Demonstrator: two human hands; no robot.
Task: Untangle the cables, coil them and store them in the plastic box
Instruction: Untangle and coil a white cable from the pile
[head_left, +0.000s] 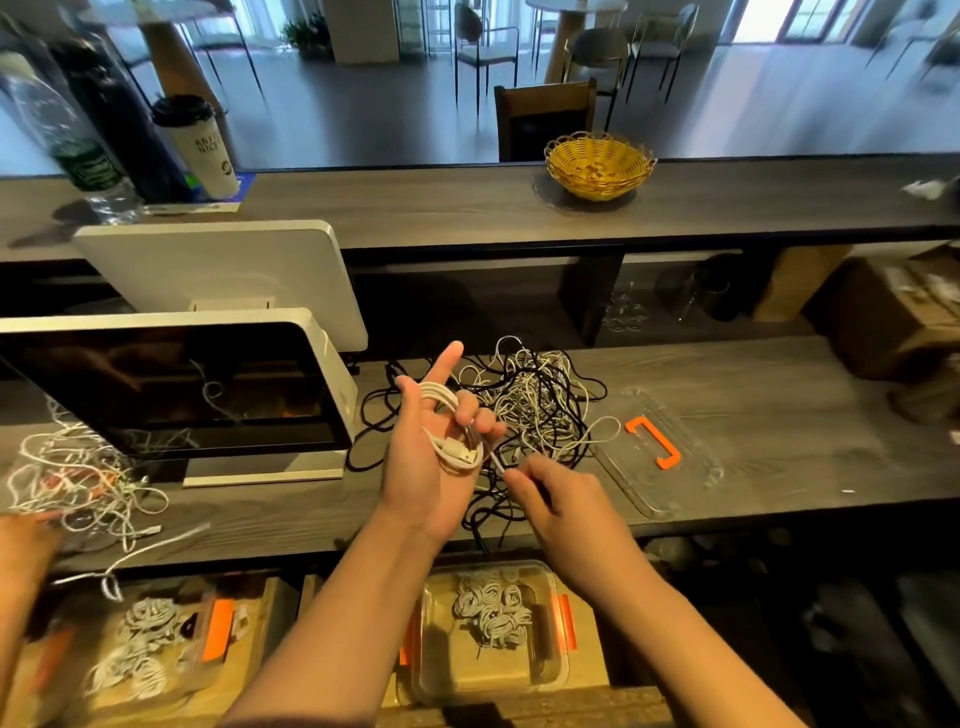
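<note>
We find the left hand (434, 457) palm-up, index finger straight, its other fingers curled over a white cable (451, 432) looped in a coil across the palm. The right hand (550, 493) pinches the cable's free tail just beside that coil. We judge the cable light, limp and springy — liable to unwind if released — so hold is best kept on the loops and near the plug end. Beyond the coil, touching the tail, lies the tangled pile (524, 410) of black and white cables. Right of the pile rests the clear lid (657, 452); the plastic box (493, 634) sits below the coil, already holding coiled cables.
</note>
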